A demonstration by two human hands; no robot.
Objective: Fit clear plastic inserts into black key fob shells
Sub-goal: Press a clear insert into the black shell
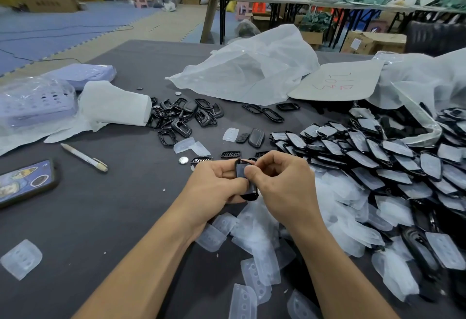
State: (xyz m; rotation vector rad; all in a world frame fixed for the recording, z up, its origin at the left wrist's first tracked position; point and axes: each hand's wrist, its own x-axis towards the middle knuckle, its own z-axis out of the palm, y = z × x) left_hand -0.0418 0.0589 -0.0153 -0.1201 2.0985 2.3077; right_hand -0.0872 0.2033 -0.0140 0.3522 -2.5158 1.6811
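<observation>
Both hands are curled round one small black plastic key fob shell (pixel 241 170). My left hand (pixel 216 182) grips its left edge with the fingers folded under. My right hand (pixel 280 180) pinches the right side, thumb pressed on the face. The shell is raised just above the dark grey table (pixel 113 217), straight in front of me. I cannot tell whether a clear piece is seated inside, because my fingers cover the opening.

To do this well, I would keep the shell square between both hands. I would press with the thumbs round the rim bit by bit, not all at one corner, so the thin frame does not twist and the soft piece does not buckle.

Loose clear plastic inserts (pixel 254 238) lie heaped right under my wrists, so the next one is within easy reach. To my right, what look like fitted shells (pixel 378 157) lie fanned in overlapping rows. Farther off on the left, a pile of empty black frames (pixel 176 117) lies beside a white paper roll (pixel 116 103).
</observation>
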